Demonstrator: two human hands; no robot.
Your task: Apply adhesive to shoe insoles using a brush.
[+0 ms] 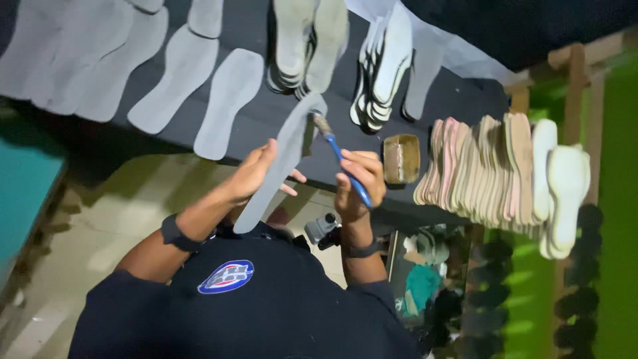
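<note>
left hand (256, 174) clamped on grey insole (282, 163) | right hand (360, 181) gripping blue brush (339, 156), bristles at insole top | several insoles laid flat on table (266, 116), likely done | stacks (498, 173) remain

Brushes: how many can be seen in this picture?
1. The brush, with a blue handle, is in the right hand, its bristles at the grey insole held by the left hand. Others may be hidden behind the insole stacks.

A shoemaking workshop: grey insole cut-outs (173, 76) lie spread across a dark table (266, 113), stacked soles (382, 66) and a long row of pale insoles (505, 176) stand beside a glue tin (401, 158).
</note>
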